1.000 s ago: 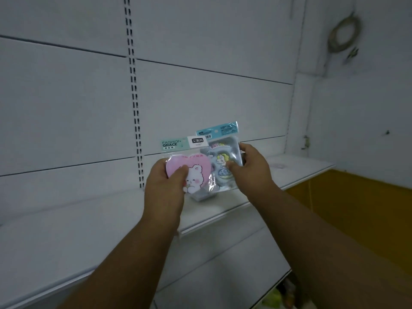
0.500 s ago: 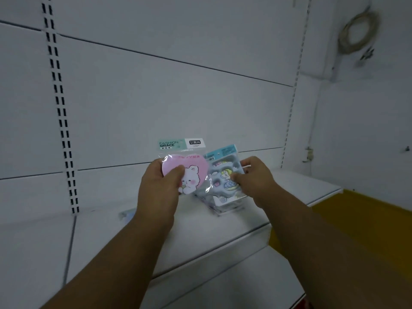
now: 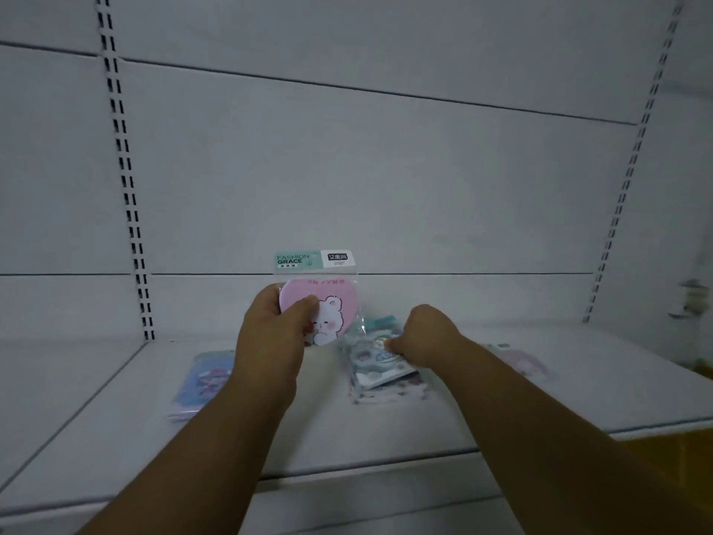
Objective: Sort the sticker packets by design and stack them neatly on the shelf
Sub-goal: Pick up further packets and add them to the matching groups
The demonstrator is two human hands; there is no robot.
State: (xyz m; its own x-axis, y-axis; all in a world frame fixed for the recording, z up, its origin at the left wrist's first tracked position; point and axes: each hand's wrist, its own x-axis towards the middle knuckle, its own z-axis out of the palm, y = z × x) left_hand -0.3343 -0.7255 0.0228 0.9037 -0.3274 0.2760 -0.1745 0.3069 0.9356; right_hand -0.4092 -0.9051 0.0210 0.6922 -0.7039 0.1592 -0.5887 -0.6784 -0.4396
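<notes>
My left hand [image 3: 270,334] holds a pink heart packet with a white bear [image 3: 328,307] upright above the white shelf [image 3: 386,430], thumb across its front. My right hand [image 3: 420,337] pinches a grey-blue sticker packet [image 3: 376,361] that lies tilted on top of a small stack of the same design [image 3: 386,391] at the shelf's middle. A blue packet stack [image 3: 200,384] lies on the shelf to the left, partly behind my left forearm. A pale pink packet [image 3: 521,361] lies to the right, blurred.
White back panels rise behind the shelf, with slotted uprights at the left [image 3: 127,195] and right [image 3: 629,175]. A yellow surface [image 3: 686,453] shows past the shelf's right front corner. A lower shelf edge [image 3: 347,507] runs below.
My right hand has lowered the grey-blue packet onto the middle stack. My left hand keeps the pink heart packet raised. The view has shifted, showing the blue and pink stacks.
</notes>
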